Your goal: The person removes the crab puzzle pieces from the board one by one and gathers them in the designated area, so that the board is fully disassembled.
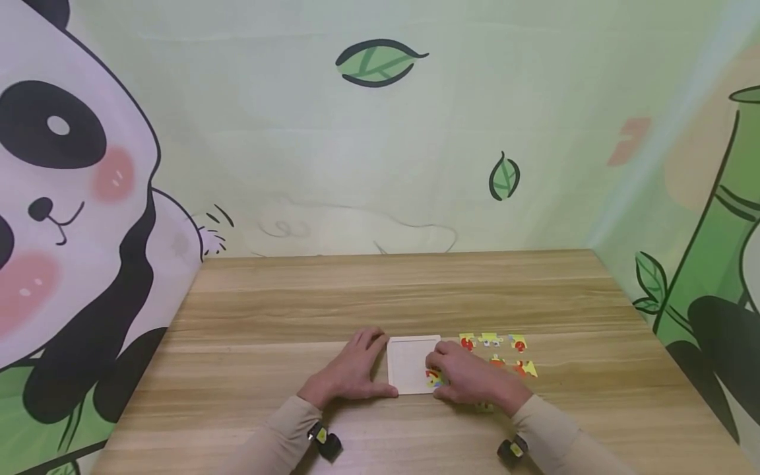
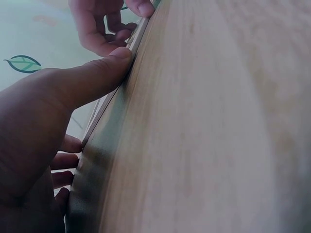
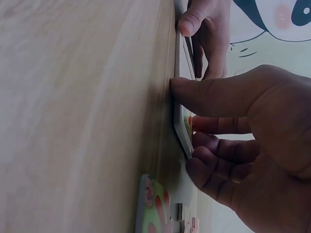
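A shallow pale square puzzle tray (image 1: 408,366) lies on the wooden table. My left hand (image 1: 355,369) holds its left side, the thumb at the near left corner and the fingers along the left edge. At the right side, my right hand (image 1: 466,375) grips the tray with its thumb (image 3: 194,92) against the near edge and its other fingers curled over the right side. A colourful puzzle piece (image 1: 434,378) sits in the tray's near right corner, partly covered by the right fingers. Whether they pinch that piece is hidden.
Several loose yellow and red puzzle pieces (image 1: 490,340) lie right of the tray. One piece (image 1: 484,408) shows partly below the right forearm. Another loose piece (image 3: 153,206) stands out near the right hand in its wrist view. A panda-print wall covering (image 1: 380,165) rises behind the table.
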Tool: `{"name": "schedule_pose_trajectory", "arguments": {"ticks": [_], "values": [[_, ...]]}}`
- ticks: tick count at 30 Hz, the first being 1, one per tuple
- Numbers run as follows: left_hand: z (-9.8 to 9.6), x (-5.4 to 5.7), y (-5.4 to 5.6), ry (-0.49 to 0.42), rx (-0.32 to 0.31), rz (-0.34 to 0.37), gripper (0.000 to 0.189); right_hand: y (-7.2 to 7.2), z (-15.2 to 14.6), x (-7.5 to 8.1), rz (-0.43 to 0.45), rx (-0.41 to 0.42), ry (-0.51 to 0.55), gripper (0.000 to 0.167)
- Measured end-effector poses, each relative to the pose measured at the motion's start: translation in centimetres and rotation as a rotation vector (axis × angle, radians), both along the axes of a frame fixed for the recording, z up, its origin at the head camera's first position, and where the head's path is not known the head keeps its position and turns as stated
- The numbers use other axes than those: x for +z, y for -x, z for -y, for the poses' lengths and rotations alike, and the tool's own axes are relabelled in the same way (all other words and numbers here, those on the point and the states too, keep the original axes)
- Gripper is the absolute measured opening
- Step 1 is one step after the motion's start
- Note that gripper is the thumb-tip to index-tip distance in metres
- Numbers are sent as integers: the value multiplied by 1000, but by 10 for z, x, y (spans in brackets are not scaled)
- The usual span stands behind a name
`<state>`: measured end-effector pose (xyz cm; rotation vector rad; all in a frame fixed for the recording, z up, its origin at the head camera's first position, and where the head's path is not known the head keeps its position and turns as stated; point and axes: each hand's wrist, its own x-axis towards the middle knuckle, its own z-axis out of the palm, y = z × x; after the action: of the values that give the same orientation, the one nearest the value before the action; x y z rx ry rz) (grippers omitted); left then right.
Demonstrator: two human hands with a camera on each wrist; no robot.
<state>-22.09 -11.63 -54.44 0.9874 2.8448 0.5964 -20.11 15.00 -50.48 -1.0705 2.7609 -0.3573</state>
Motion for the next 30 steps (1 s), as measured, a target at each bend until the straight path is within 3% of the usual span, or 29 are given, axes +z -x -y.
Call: {"name": "schedule_pose_trajectory", "arguments": {"ticks": [30], "values": [[0,4,-1,-3,2,19,105,5,3,0,78,-47,62,40]]}}
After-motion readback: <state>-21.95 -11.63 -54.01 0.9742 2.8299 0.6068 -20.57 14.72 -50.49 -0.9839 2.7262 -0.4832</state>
